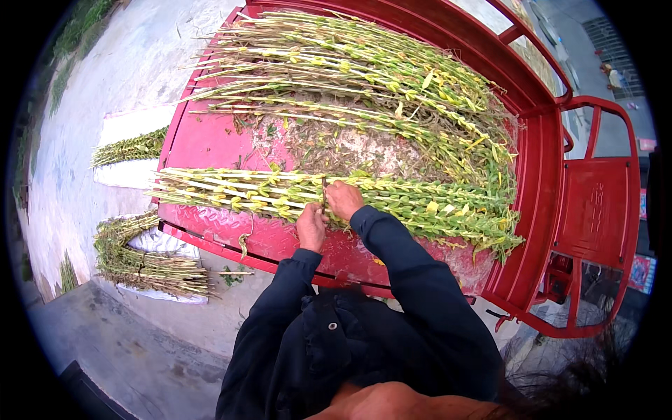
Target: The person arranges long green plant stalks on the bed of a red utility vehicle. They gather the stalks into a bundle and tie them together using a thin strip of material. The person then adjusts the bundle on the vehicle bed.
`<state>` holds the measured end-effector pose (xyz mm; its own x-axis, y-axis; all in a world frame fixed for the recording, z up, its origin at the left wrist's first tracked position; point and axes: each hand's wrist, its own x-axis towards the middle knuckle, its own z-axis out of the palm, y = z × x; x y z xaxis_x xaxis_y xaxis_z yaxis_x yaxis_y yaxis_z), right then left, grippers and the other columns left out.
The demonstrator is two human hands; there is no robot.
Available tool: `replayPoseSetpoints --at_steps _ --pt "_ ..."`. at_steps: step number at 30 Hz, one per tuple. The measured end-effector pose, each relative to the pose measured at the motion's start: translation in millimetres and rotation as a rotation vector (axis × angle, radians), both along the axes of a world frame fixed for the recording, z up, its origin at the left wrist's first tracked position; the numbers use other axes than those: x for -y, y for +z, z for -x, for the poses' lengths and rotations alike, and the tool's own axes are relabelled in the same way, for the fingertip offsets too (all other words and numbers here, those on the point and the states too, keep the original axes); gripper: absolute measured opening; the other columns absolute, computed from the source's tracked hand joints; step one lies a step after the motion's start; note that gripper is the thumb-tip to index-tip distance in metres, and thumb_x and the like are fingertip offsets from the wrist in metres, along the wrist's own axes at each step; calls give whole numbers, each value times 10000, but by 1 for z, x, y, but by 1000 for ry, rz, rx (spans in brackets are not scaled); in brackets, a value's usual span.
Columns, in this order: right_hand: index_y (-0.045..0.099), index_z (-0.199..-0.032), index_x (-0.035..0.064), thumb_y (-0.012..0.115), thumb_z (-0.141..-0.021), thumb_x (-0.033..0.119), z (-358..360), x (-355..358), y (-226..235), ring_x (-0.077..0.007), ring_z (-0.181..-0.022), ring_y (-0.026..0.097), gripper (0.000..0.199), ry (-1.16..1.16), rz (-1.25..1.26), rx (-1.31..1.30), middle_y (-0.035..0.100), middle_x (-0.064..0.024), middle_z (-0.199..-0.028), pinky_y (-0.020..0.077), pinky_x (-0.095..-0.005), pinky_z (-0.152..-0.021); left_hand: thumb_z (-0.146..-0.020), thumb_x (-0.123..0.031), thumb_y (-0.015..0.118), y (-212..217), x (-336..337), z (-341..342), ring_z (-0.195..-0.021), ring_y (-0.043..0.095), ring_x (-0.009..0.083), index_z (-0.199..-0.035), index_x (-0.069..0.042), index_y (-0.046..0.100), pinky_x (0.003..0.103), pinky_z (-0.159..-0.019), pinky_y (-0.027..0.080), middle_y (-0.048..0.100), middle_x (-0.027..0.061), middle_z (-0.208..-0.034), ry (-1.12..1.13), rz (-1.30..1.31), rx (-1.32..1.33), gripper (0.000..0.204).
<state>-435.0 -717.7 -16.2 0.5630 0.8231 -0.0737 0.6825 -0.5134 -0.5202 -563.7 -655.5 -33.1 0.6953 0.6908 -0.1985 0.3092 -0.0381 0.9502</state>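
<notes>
A bundle of green-yellow sesame stalks (245, 187) lies across the near part of a red cargo bed (217, 143), its cut ends to the left and its leafy tops to the right. A thin dark tie (324, 183) crosses the bundle near its middle. My left hand (311, 227) is closed on the near side of the bundle, by the lower end of the tie. Just right of the tie, my right hand (344, 200) lies over the stalks with fingers curled in a pinch. The fingertips partly hide the tie.
A larger heap of loose stalks (350, 66) covers the far side of the bed, with leaf litter (350, 147) between. Red side rails (514, 31) and a red cab frame (595, 210) stand right. Left on the ground, tied bundles (157, 269) lie on white sheets (122, 175).
</notes>
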Motion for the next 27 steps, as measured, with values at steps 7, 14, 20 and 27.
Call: replayPoseSetpoints --at_steps 7,14,20,27 --pt "568 -750 62 529 -790 179 6 5 -17 -302 -721 575 129 -63 -119 23 542 -125 -762 467 -411 -630 -922 -66 443 -19 -12 -2 -731 628 146 -926 -42 463 228 -582 534 571 73 -875 116 738 192 31" --pt "538 -724 52 571 -763 163 5 7 -5 -317 -723 544 122 -54 -144 -21 511 -133 -760 442 -420 -623 -908 -59 476 -26 -21 -4 -719 619 127 -941 -33 476 234 -628 539 575 59 -846 45 789 171 42" --pt "534 -708 43 578 -747 154 15 12 1 -311 -681 523 126 -59 -221 32 481 -125 -743 427 -417 -594 -890 -31 492 -35 -18 -7 -608 588 86 -927 -30 501 205 -533 508 586 37 -755 -4 638 171 38" --pt "562 -762 72 541 -759 179 -1 11 8 -296 -721 533 110 19 -144 -182 518 -111 -732 433 -404 -638 -869 -56 542 -35 -23 -10 -504 532 60 -878 -32 554 191 -443 448 576 9 -665 -55 560 48 29"
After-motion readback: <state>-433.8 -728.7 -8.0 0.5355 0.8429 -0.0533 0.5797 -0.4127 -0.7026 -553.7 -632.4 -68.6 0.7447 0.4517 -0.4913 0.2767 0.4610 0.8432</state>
